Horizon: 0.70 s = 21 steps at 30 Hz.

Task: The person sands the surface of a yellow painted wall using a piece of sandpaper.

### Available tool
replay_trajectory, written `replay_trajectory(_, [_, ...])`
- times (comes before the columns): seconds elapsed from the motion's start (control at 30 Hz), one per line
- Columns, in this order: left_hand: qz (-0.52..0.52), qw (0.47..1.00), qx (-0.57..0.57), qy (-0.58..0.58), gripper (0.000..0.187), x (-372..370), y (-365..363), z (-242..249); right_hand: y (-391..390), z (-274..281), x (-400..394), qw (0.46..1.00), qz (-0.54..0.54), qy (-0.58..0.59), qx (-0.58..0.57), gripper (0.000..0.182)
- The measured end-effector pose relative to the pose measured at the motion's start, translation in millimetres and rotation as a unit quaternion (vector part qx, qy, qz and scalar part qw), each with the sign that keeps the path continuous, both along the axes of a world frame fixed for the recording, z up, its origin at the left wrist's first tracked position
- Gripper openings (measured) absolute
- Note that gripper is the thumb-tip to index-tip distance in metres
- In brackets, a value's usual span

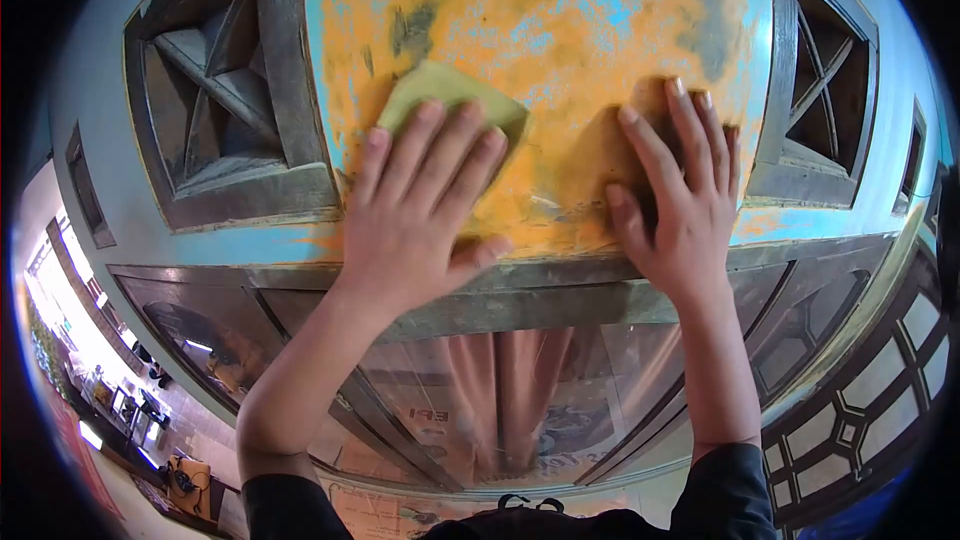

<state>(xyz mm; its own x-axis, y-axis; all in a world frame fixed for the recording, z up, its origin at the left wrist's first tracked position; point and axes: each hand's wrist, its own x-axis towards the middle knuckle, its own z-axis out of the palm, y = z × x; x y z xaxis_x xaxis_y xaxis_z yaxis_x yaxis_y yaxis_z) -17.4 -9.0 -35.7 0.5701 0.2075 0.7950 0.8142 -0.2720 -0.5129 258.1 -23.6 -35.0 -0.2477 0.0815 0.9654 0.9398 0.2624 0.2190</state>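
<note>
The left hand point(395, 240), near nine o'clock of the centre, is laid flat with its fingers a little spread. It presses a yellow-green sheet of sandpaper point(432, 87) against the wall; the thumb lies off the sheet and nothing is pinched. The right hand point(695, 208), at three o'clock, is wide open and has hold of nothing visible; its fingertips are at the wall, but I cannot tell if the palm touches.

The sheet lies between eleven and twelve o'clock, its upper part showing beyond the fingers. I judge it very light, bendable and rather rough than slippery, and its edges may curl or tear. The best hold seems to be flat fingers over its middle, with even pressure.

Around it is the orange wall patch point(580, 70), mottled with blue and dark marks. A wooden vent frame point(288, 70) stands at ten o'clock, another vent frame point(780, 130) at two. At six o'clock come a wooden beam point(540, 302), then glass with a brownish-pink curtain point(478, 380) behind.
</note>
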Motion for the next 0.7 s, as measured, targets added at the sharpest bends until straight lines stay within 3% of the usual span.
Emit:
replay_trajectory(0.17, [-0.017, 0.998, 0.041, 0.035, 0.085, 11, 12, -38, 9, 3, 0, 0.999, -0.018, 0.006, 0.035, 0.052])
replay_trajectory(0.3, [0.005, 0.999, -0.013, -0.048, 0.087, -5, 5, 2, 12, 1, 0, 0.999, -0.013, 0.021, 0.046, 0.052])
replay_trajectory(0.4, [0.038, 0.999, -0.003, -0.028, 0.086, 8, 6, -16, 11, 1, -1, 0.999, -0.014, 0.026, 0.045, 0.052])
replay_trajectory(0.43, [-0.001, 1.000, 0.012, 0.009, 0.088, 15, 9, -32, 11, 1, -1, 0.999, -0.013, 0.027, 0.044, 0.052])
replay_trajectory(0.7, [0.030, 0.999, 0.012, -0.042, 0.087, 10, 5, -18, 12, 1, 0, 0.998, -0.013, 0.034, 0.046, 0.051])
